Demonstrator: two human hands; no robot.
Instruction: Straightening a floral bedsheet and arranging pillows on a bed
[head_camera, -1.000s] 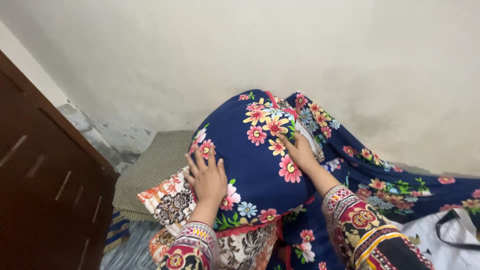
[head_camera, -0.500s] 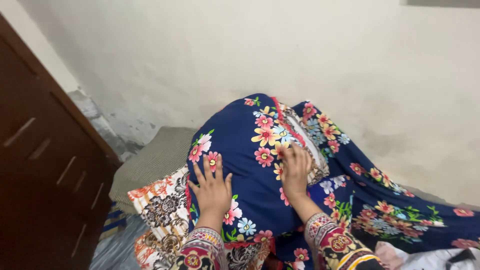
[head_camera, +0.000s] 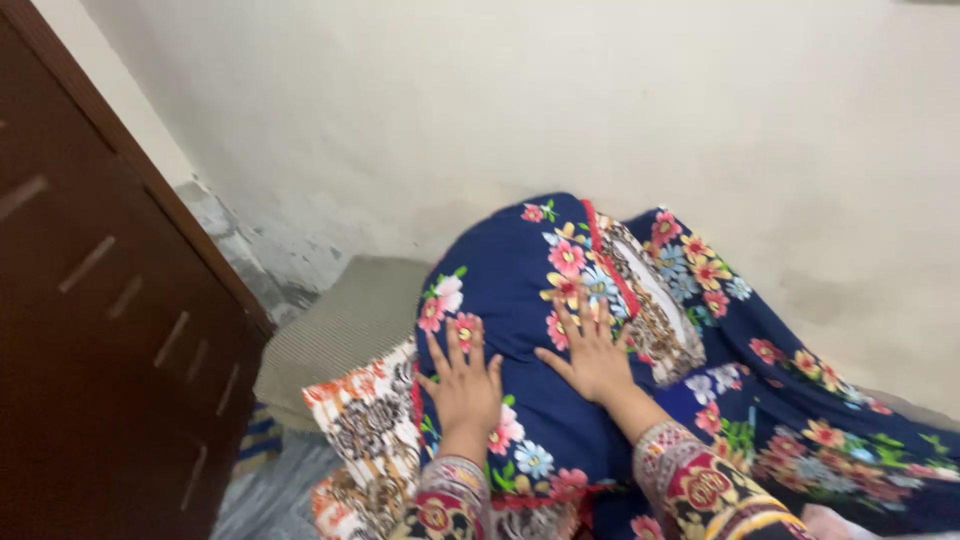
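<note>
Two hands — left hand (head_camera: 465, 385), right hand (head_camera: 592, 352) — spread flat on one blue floral pillow (head_camera: 520, 330).

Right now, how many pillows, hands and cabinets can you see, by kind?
Pillows: 3, the blue floral pillow, the orange patterned pillow, the checked pillow
Hands: 2, the left hand and right hand, both flat on the blue floral pillow
Cabinets: 1, the brown cabinet
Total: 6

A dark-blue cloth pillow cover with printed flowers (head_camera: 520, 300) looks soft and matt. At nine o'clock from it, a dark-brown wooden cabinet (head_camera: 110, 330) shows a smooth, faintly glossy finish. At twelve o'clock, the cream plaster wall (head_camera: 560, 100) is matt, stained and rough.
</note>
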